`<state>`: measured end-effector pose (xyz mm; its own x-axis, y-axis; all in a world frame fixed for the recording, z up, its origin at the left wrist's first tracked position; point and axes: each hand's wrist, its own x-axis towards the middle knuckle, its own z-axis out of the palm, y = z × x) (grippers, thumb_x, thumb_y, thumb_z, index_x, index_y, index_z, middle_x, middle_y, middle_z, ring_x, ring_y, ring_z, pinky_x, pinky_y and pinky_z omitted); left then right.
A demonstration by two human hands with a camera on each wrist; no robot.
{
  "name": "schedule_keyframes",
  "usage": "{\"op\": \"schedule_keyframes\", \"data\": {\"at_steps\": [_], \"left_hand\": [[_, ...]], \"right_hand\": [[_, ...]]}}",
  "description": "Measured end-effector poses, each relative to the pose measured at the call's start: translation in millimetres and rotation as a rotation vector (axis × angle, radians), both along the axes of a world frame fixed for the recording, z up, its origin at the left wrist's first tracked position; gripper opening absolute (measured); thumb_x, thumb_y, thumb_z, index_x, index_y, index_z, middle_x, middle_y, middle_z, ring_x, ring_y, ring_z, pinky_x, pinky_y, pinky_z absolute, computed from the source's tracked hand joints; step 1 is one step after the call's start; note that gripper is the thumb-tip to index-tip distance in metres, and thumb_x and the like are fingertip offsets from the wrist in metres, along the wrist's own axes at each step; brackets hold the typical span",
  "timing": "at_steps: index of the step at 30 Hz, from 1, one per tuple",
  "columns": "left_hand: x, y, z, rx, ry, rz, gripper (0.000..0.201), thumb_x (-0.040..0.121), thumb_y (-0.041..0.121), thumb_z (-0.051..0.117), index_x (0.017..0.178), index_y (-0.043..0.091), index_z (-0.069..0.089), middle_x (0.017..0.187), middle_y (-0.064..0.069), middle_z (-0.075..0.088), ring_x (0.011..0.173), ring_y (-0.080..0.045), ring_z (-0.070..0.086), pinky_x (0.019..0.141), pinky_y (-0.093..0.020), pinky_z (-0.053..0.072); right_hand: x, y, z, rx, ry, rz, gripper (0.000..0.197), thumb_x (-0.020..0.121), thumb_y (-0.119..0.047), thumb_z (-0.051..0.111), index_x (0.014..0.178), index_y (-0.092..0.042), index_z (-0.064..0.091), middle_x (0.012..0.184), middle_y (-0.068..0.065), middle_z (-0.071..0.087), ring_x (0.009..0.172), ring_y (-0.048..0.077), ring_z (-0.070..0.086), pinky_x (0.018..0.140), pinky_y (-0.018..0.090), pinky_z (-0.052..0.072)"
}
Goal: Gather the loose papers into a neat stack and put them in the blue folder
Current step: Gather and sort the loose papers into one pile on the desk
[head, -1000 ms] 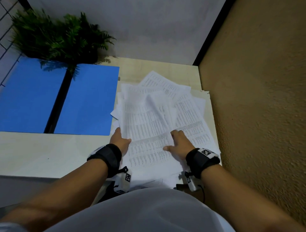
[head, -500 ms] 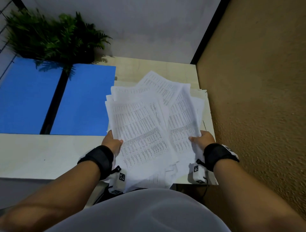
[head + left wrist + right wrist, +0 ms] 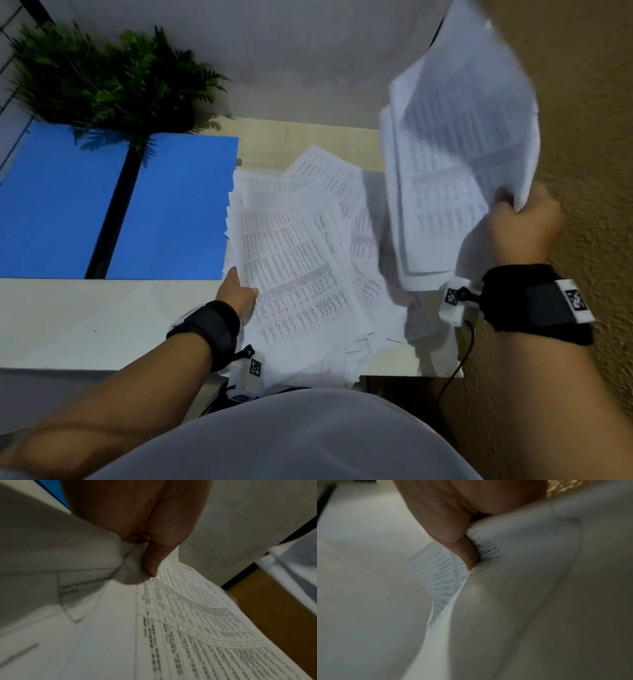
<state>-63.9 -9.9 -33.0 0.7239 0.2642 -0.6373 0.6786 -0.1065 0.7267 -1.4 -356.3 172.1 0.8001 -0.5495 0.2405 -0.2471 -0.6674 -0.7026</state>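
We saw the right hand (image 3: 522,228) gripping a raised sheaf of white printed papers (image 3: 459,164) above the pale bench's (image 3: 85,318) right edge. The left hand (image 3: 238,294) pinched the loose printed sheets (image 3: 294,253) near the front edge; the open blue folder (image 3: 178,209) lay just left of them.

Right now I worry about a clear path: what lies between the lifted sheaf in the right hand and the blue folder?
In the head view, the loose papers held by the left hand lie between lifted sheaf and blue folder.
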Motion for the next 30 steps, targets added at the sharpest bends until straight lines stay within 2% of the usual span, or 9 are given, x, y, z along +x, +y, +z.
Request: {"op": "schedule_keyframes", "data": {"at_steps": [3,5,11,15,19,22,25,27,30], "left_hand": [[2.1,-3.7,3.4,-0.016,0.035,0.005,0.048,0.089,-0.006,0.05,0.132,0.012,0.04,0.123,-0.008,0.056,0.104,-0.028,0.056,0.086,-0.035,0.048],[1.7,-3.8,5.9,-0.065,0.047,0.025,0.052,0.085,0.002,0.053,0.135,0.01,0.039,0.126,-0.008,0.059,0.107,-0.03,0.059,0.089,-0.037,0.051],[-2.9,-3.6,22.0,-0.328,0.123,0.047,0.113,0.069,0.086,0.049,0.156,0.03,0.003,0.157,0.014,0.026,0.149,-0.013,0.02,0.114,-0.036,0.018],[-3.7,-4.8,19.1,-0.307,-0.013,0.061,0.076,0.079,0.038,0.078,0.144,0.025,0.041,0.14,0.004,0.056,0.127,-0.017,0.055,0.106,-0.036,0.041],[-3.4,-2.2,11.8,-0.044,-0.039,0.092,0.057,0.084,0.0,0.066,0.137,0.015,0.049,0.13,-0.011,0.061,0.121,-0.032,0.058,0.104,-0.045,0.046],[-5.8,6.1,15.5,-0.026,-0.051,0.176,0.053,0.09,-0.003,0.06,0.141,0.008,0.047,0.132,-0.012,0.059,0.122,-0.032,0.056,0.097,-0.035,0.044],[-7.0,19.5,17.6,-0.017,-0.067,0.217,0.048,0.091,-0.004,0.059,0.137,0.007,0.049,0.127,-0.01,0.06,0.119,-0.03,0.056,0.097,-0.036,0.043],[-7.3,25.5,22.2,-0.058,-0.076,0.238,0.049,0.091,-0.004,0.058,0.138,0.009,0.049,0.131,-0.013,0.06,0.123,-0.033,0.056,0.1,-0.039,0.043],[-2.3,30.5,26.8,-0.139,-0.085,0.288,0.049,0.093,-0.004,0.056,0.14,0.008,0.046,0.131,-0.009,0.059,0.12,-0.029,0.056,0.099,-0.036,0.042]], "right_hand": [[-4.9,31.3,-7.3,0.271,0.001,0.166,0.004,0.091,-0.006,0.054,0.093,-0.008,0.056,0.075,0.008,0.054,0.06,0.012,0.05,0.048,0.01,0.04],[-11.2,55.5,-33.6,0.307,0.168,0.271,0.007,0.089,-0.003,0.054,0.093,-0.008,0.054,0.077,0.008,0.056,0.066,0.018,0.054,0.049,0.018,0.043],[-43.4,109.4,-125.4,0.228,0.666,0.496,0.019,0.089,-0.005,0.053,0.108,-0.006,0.05,0.093,0.007,0.06,0.09,0.028,0.061,0.063,0.022,0.046],[-44.1,118.5,-157.7,0.02,0.887,0.663,0.043,0.09,-0.019,0.064,0.127,-0.006,0.049,0.114,0.011,0.06,0.093,0.022,0.053,0.079,0.031,0.045],[-31.0,114.4,-153.8,0.289,0.7,0.578,0.024,0.085,-0.031,0.071,0.096,-0.014,0.058,0.093,0.007,0.061,0.085,0.02,0.053,0.072,0.03,0.046],[-1.6,90.3,-161.7,0.125,0.551,0.381,0.012,0.088,-0.021,0.062,0.093,-0.011,0.058,0.095,0.007,0.063,0.09,0.026,0.06,0.076,0.032,0.05],[13.0,73.7,-171.0,-0.015,0.73,0.435,0.043,0.078,-0.028,0.074,0.113,-0.01,0.056,0.115,0.011,0.06,0.111,0.031,0.057,0.09,0.043,0.051],[11.5,71.3,-178.4,-0.129,0.84,0.484,0.066,0.069,-0.035,0.084,0.122,-0.009,0.053,0.12,0.011,0.055,0.115,0.031,0.053,0.091,0.042,0.05],[9.7,70.4,-189.8,-0.088,0.82,0.464,0.052,0.064,-0.022,0.089,0.106,-0.006,0.061,0.116,0.013,0.05,0.111,0.033,0.055,0.083,0.031,0.05]]}}
